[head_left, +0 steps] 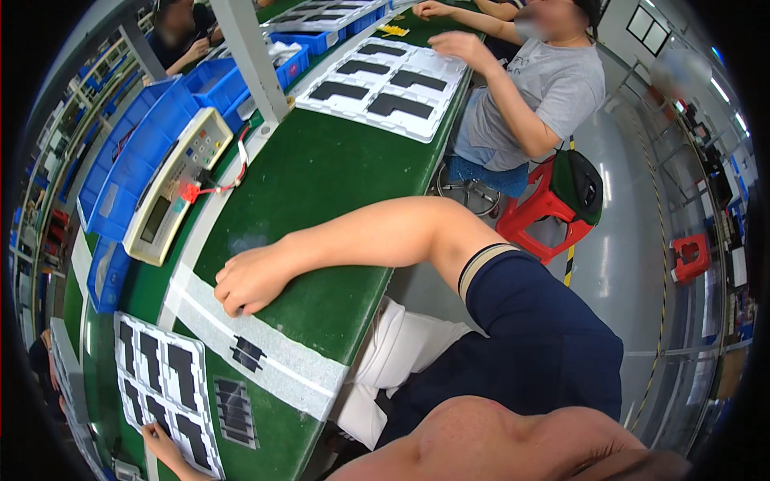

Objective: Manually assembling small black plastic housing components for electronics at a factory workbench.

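Observation:
My right hand [255, 279] rests with curled fingers on the green table at the far end of a pale mat strip [293, 373]. Whatever lies under those fingers is hidden. On the mat, nearer to me, is a small black rectangular piece [248, 353]. At the lower left my left hand [163, 449] reaches over a white tray [210, 413]. Its fingertips are pinched at the near end of a black L-shaped piece [157, 412]. Several similar black pieces sit in the tray's recesses. A clear sheet with dark strips [236, 413] lies beside the tray.
Behind the mat stands a beige instrument box [172, 192] with a red cable, backed by blue bins [136, 160]. Another white tray of black pieces [429, 112] lies farther up the table. A co-worker [529, 88] sits there, near a red stool [545, 212]. A grey post [255, 64] rises from the table.

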